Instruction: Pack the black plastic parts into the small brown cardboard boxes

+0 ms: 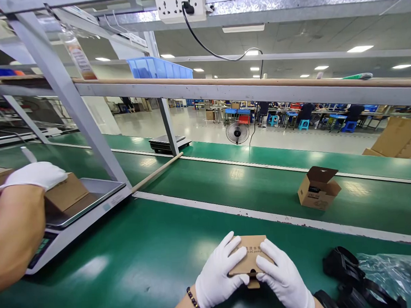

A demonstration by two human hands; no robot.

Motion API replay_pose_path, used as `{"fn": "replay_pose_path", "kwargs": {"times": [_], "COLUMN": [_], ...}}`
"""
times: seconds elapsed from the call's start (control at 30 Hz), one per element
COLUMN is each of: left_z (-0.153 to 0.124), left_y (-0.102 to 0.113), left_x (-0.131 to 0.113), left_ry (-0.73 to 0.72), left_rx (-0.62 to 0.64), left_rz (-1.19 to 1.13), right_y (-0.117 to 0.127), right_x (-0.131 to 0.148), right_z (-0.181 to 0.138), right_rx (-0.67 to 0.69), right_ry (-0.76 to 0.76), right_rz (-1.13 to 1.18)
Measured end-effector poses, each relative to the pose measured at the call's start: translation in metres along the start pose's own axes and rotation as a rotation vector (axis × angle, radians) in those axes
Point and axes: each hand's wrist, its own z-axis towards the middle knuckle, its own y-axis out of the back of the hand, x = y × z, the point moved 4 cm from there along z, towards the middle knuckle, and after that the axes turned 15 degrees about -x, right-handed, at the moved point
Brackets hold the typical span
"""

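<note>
Both my hands wear white gloves and close around a small brown cardboard box (251, 248) lying on the green belt at the bottom centre. My left hand (217, 276), with a dark bead bracelet at the wrist, grips the box's left side. My right hand (284, 280) grips its right side, fingers curled over the top. A tab of the box sticks out between my thumbs.
At the left, another person's gloved hand (36, 175) rests on a brown box (67, 192) on a weighing scale (95, 202). An open carton (318, 187) stands on the far belt. Black parts (343, 268) and a plastic bag (394, 268) lie at the right. A metal frame post (70, 101) rises beside the scale.
</note>
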Motion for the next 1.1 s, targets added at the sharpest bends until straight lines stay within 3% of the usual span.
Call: {"fn": "replay_pose_path", "kwargs": {"times": [0.17,0.33,0.5,0.63,0.8,0.93,1.0,1.1], "left_z": [-0.017,-0.03,-0.032,-0.03,-0.028,-0.029,-0.029,-0.022], "left_y": [-0.008,-0.025,-0.03,-0.027,-0.026,-0.019,-0.012,-0.004], "left_x": [0.004,0.012,0.021,0.022,0.021,0.022,0.018,-0.002], "left_ry": [0.049,0.3,0.454,0.429,0.37,0.343,0.314,0.183], "left_rx": [-0.038,-0.099,-0.124,-0.086,-0.093,-0.079,-0.073,-0.123], "left_rz": [-0.001,-0.085,-0.175,-0.163,-0.135,-0.069,0.02,0.257], "right_y": [0.002,-0.002,-0.017,-0.018,-0.019,-0.022,-0.027,-0.033], "right_x": [0.013,0.035,0.046,0.043,0.044,0.042,0.042,0.042], "right_z": [-0.004,-0.007,-0.003,0.003,0.01,0.002,-0.003,-0.006], "right_rx": [0.082,0.093,-0.027,-0.11,0.047,-0.132,-0.171,-0.103], "right_ry": [0.083,0.22,0.173,0.053,0.0,-0.098,-0.152,-0.322], "right_rz": [-0.083,-0.047,-0.126,-0.064,0.122,-0.055,-0.097,-0.013]}}
